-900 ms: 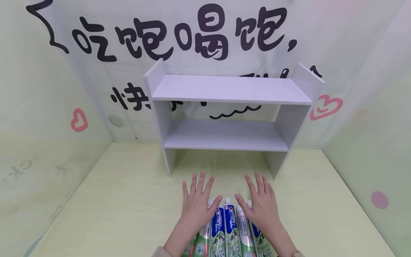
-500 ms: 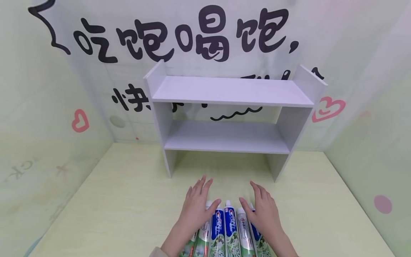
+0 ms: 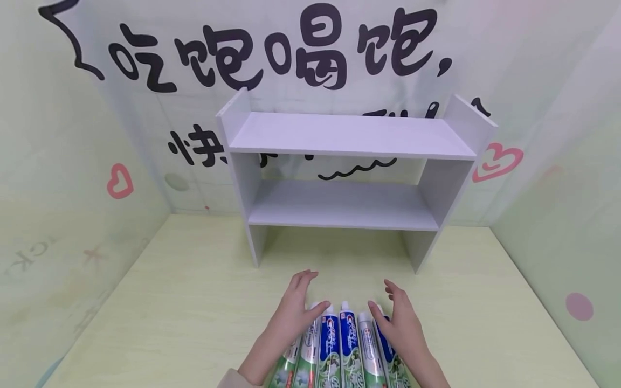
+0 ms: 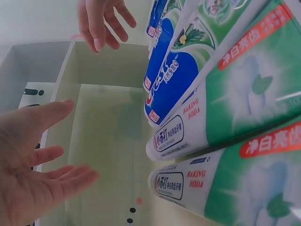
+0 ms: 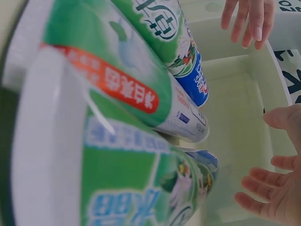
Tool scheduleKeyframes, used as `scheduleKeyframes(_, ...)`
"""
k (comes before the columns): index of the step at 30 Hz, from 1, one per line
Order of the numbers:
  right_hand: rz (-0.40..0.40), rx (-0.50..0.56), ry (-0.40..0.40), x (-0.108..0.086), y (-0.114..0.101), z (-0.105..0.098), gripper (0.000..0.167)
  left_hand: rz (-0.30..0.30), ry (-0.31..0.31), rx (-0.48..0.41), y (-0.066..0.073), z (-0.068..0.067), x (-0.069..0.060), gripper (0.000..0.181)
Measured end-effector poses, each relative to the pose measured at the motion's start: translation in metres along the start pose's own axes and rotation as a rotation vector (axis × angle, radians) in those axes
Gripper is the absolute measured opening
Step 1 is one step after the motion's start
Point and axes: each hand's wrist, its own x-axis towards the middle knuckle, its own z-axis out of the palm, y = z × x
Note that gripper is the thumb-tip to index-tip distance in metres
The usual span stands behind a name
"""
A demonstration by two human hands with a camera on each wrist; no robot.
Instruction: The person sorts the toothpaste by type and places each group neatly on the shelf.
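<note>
Several toothpaste tubes lie side by side on the table, caps toward the shelf, among them a blue-and-green tube (image 3: 350, 345) and a silver-and-green tube (image 3: 371, 350). Over the left tubes is my left hand (image 3: 290, 318), fingers bent loosely and holding nothing; it also shows in the left wrist view (image 4: 37, 165). My right hand (image 3: 404, 328) hovers above the rightmost tube, thumb apart from its loosely bent fingers, and appears in the right wrist view (image 5: 282, 174) with nothing in it. The tubes' lower ends run out of the head view.
Beyond the hands, a white two-tier shelf (image 3: 342, 207) stands on the pale table (image 3: 184, 302). Behind it hangs a backdrop (image 3: 301, 102) with black characters and pink hearts, and printed side walls rise at left and right.
Both hands were spread flatter with fingers straight; now their fingers bend inward and the hands have tilted onto their outer sides. The tubes and shelf have stayed in place.
</note>
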Motion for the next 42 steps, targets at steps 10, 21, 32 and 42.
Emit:
scheduleKeyframes(10, 0.057, 0.027, -0.048, -0.005, 0.002, 0.002, 0.06, -0.021, 0.014, 0.008, -0.008, -0.008, 0.002, 0.061)
scheduleKeyframes(21, 0.067, 0.034, -0.061, -0.008, 0.003, 0.003, 0.059, -0.095, 0.03, -0.116, -0.018, -0.013, 0.009, 0.066)
scheduleKeyframes(32, 0.115, 0.023, -0.087, -0.013, 0.006, 0.005, 0.056, -0.167, 0.12, -0.205, -0.041, -0.021, 0.018, 0.069)
scheduleKeyframes(42, 0.122, 0.029, -0.104, -0.018, 0.008, 0.003, 0.057, -0.185, 0.169, -0.213, -0.053, -0.029, 0.021, 0.07)
